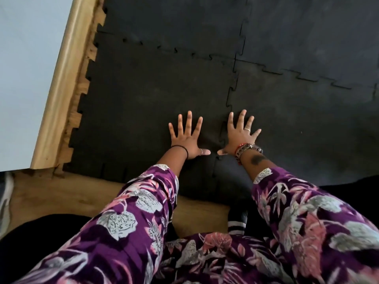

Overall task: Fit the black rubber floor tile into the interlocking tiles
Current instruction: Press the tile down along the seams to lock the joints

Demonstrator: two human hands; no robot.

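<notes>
Two bare hands lie flat, palms down, on black rubber flooring, with all fingers spread wide and nothing grasped. The left hand (187, 138) presses on the black rubber floor tile with toothed edges (143, 103), which sits at the near left corner of the laid area. The right hand (239, 134) presses just right of it, across the zigzag seam (230, 99) that runs away from the person between the thumbs, onto the neighbouring black interlocking tiles (307, 78). The two thumbs point toward each other and nearly meet at the seam.

Along its far edge the left tile meets another black tile, and small gaps show at several teeth of that joint. Its left edge shows free puzzle teeth over the brown wooden floor (61, 193), near the pale wooden skirting board (59, 83) at the foot of a light wall (24, 68). Its near edge also ends over bare wood.

Both arms wear purple floral sleeves (133, 212). A thin black band (181, 148) circles the left wrist; the right wrist carries a metal link watch (249, 149) and a red thread, with a ring on one finger.
</notes>
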